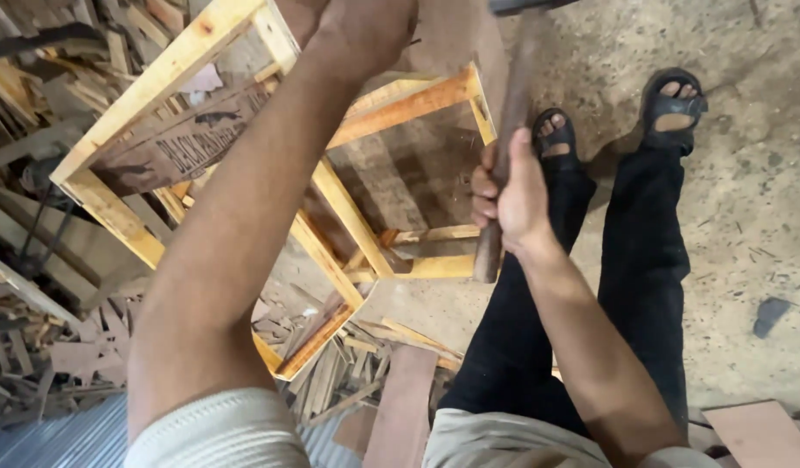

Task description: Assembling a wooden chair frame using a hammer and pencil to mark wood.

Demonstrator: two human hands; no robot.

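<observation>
Your right hand (514, 195) is wrapped tight round the hammer (500, 165), your left hand (365, 30) grips the wooden frame (244, 173) standing on the floor, which looks mostly assembled, though the nailing spot's probably hidden.

From up here I see my own pale, ribbed short sleeves (218, 429) on bare forearms, a light shirt hem above black trousers (582, 286), and black open-toed sandals (673, 104) with bare toes showing.

Gripped upright hammer (502, 165); steadied pale wooden frame (244, 173)
</observation>
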